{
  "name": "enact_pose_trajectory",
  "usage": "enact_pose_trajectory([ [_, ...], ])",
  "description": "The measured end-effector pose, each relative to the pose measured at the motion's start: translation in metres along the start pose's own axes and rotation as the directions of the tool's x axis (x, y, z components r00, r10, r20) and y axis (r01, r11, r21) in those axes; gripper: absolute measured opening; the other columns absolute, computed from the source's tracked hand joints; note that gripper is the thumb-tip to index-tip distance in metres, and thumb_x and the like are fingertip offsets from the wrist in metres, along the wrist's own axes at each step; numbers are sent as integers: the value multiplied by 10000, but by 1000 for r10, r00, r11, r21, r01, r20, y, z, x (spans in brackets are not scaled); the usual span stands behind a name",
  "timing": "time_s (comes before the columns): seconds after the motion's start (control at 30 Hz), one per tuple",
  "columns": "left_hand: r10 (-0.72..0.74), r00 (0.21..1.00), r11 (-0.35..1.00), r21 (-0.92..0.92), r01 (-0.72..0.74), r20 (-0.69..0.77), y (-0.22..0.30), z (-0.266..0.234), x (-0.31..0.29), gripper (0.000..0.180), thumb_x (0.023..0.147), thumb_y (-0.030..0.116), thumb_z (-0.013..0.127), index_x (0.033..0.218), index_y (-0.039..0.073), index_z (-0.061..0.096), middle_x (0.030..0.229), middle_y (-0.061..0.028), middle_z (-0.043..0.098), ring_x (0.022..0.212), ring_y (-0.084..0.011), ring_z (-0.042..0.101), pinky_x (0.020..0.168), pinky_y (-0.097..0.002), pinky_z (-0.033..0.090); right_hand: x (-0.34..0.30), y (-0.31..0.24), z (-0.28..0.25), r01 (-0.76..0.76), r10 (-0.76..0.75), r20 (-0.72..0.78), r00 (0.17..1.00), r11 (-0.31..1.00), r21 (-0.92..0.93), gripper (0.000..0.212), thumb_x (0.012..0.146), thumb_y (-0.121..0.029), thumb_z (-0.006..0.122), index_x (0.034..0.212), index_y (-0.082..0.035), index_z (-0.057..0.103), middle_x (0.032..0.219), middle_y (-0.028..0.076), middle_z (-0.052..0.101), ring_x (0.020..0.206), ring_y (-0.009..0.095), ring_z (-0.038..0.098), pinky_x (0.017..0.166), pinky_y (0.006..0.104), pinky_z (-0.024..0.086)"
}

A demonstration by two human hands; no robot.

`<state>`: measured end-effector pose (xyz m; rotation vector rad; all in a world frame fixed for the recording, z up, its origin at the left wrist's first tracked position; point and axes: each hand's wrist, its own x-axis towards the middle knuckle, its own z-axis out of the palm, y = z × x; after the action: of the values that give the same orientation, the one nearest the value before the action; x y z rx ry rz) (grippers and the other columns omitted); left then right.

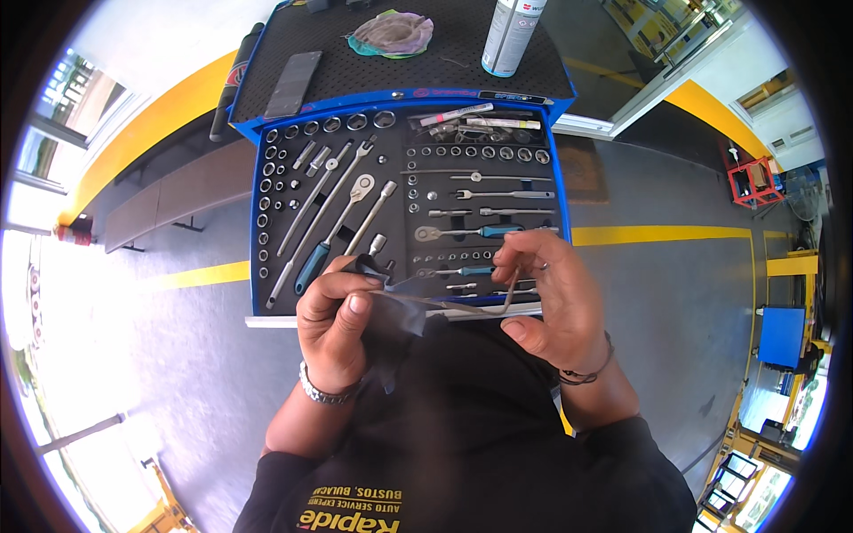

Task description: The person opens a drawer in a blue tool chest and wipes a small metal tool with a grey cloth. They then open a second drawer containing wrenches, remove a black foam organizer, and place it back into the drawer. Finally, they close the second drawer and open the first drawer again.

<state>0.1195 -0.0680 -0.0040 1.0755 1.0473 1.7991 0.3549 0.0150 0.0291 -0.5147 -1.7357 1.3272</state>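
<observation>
My left hand (333, 324) is closed, thumb against fingers, pinching a thin, dark grey, floppy piece of material (397, 322) whose kind I cannot make out. From that pinch a narrow brownish strip (462, 308) runs right and bends upward near my right hand (564, 302). The right thumb stands apart from the curled fingers, and the strip's far end comes up to the fingertips; I see no firm grip on it. Both hands hover over the front edge of an open tool drawer (258, 298), partly covering the tools there.
Sockets, ratchets (362, 186) and extension bars lie in black foam, with markers (457, 114) at the back. On the blue cabinet's top (338, 84) are a phone (295, 83), a crumpled cloth (391, 34) and a spray can (513, 37). A long bench (178, 200) stands left.
</observation>
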Motion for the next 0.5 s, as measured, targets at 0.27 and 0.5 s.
enact_pose_trajectory([
  [0.27, -4, 993, 1000, 29, 0, 118, -4, -5, -2, 153, 926, 130, 687, 962, -18, 671, 987, -132, 685, 898, -174, 593, 849, -299, 457, -8, 12, -1, -157, 218, -63, 974, 847, 507, 462, 930, -19, 633, 1362, 21, 477, 1033, 114, 630, 924, 143, 602, 807, 290, 510],
  [0.5, -5, 950, 996, 91, -25, 312, 3, -6, 2, 111, 872, 79, 713, 936, -8, 691, 910, -130, 701, 888, -218, 619, 872, -334, 472, -6, 5, -6, -49, 100, -174, 980, 960, 275, 419, 951, 11, 598, 1352, 18, 476, 935, 103, 660, 876, 146, 633, 822, 311, 534],
])
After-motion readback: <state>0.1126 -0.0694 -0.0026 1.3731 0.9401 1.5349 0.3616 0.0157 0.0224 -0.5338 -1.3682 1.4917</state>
